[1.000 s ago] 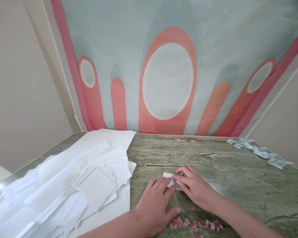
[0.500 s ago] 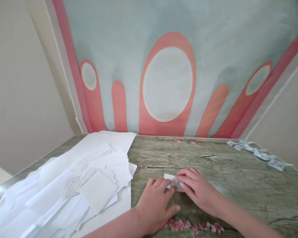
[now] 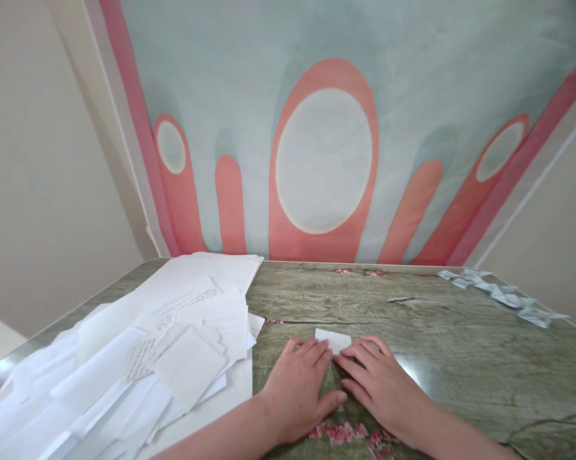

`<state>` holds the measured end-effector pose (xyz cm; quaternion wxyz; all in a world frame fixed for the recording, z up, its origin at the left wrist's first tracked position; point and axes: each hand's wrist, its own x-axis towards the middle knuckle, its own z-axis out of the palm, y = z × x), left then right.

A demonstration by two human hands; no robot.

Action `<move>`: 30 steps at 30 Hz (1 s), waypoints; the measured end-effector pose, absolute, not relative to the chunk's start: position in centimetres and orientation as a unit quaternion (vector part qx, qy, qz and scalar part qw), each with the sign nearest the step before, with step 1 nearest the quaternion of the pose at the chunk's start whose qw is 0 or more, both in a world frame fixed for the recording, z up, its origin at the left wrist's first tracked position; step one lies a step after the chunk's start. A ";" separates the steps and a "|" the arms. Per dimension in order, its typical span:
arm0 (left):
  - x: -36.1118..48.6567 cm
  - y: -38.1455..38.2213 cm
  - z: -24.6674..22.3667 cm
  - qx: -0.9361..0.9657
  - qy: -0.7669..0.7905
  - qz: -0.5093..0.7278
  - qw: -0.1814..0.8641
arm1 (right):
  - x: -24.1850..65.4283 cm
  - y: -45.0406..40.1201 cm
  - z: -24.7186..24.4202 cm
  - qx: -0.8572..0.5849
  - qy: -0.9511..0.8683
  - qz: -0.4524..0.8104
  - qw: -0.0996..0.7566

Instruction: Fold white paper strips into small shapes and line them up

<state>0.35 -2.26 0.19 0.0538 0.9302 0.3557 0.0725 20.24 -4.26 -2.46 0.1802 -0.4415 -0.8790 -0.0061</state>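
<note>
A small white piece of paper point(image 3: 334, 339) lies flat on the wood-patterned table, just beyond my fingertips. My left hand point(image 3: 301, 390) rests palm down with its fingers spread a little, the fingertips at the paper's near left edge. From the right, my right hand point(image 3: 381, 386) lies with its fingers extended and apart, the fingertips touching the paper's near right edge. Neither hand grips the paper; its near edge is partly covered by fingers.
A large heap of white papers point(image 3: 189, 367), some printed, covers the table's left side. Several small folded paper pieces point(image 3: 506, 295) lie at the far right edge. Behind the table point(image 3: 460, 358) stands a grey-green panel with red shapes point(image 3: 324, 246).
My right hand has moved slightly toward me and its fingers have come off the top of the paper. More of the paper shows, lying flat. My left hand has shifted slightly left.
</note>
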 end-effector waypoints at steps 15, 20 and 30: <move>0.2 -2.0 -0.3 0.938 0.340 0.056 0.033 | 20.8 -4.4 -2.1 -0.442 -0.882 -0.038 0.159; 0.2 -2.0 -0.1 0.938 0.341 0.046 0.049 | 21.5 -4.6 -2.3 -0.459 -0.869 -0.028 0.184; 0.2 -2.1 0.4 0.939 0.336 0.049 0.063 | 21.4 -3.9 -3.8 -0.406 -0.885 -0.046 0.224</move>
